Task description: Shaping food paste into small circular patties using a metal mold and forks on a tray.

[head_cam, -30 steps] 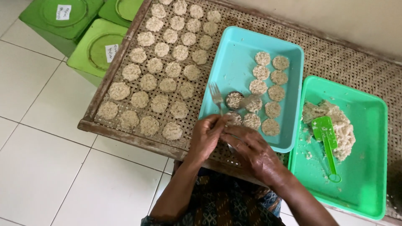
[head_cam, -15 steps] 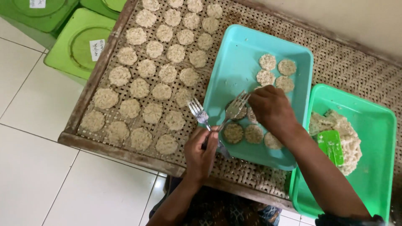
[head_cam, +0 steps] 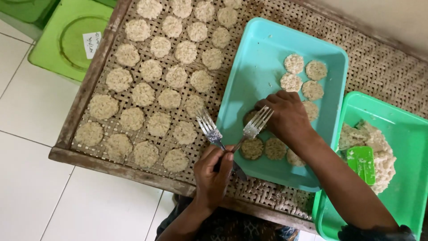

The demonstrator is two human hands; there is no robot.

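— Two forks (head_cam: 232, 129) are in the left hand (head_cam: 214, 172), aren't they?

— Yes. The left fingers (head_cam: 225, 156) are closed round both handles, and the tines fan out over the near left edge of the turquoise tray (head_cam: 263, 53).

— And the right hand (head_cam: 287, 117)?

— It's down inside that tray, fingers curled over a flat round rice cake (head_cam: 250, 117). I cannot tell whether they are pinching it or only resting on it.

— What else does the tray hold?

— More round cakes (head_cam: 303, 80), four in a cluster at the far side and others along the near side by the wrist. The left half is bare.

— The next container?

— A green tray (head_cam: 403, 129) just to the right, with a heap of loose pale rice mix (head_cam: 379, 147) and a green scraper (head_cam: 362, 163) lying on it.

— What's underneath?

— A woven bamboo rack (head_cam: 379, 67) in a worn wooden frame. Its left part is covered with rows of cakes (head_cam: 151, 89) laid apart from each other.

— And around it?

— White floor tiles (head_cam: 40, 178), and green lidded tubs (head_cam: 71, 42) at the rack's far left corner.
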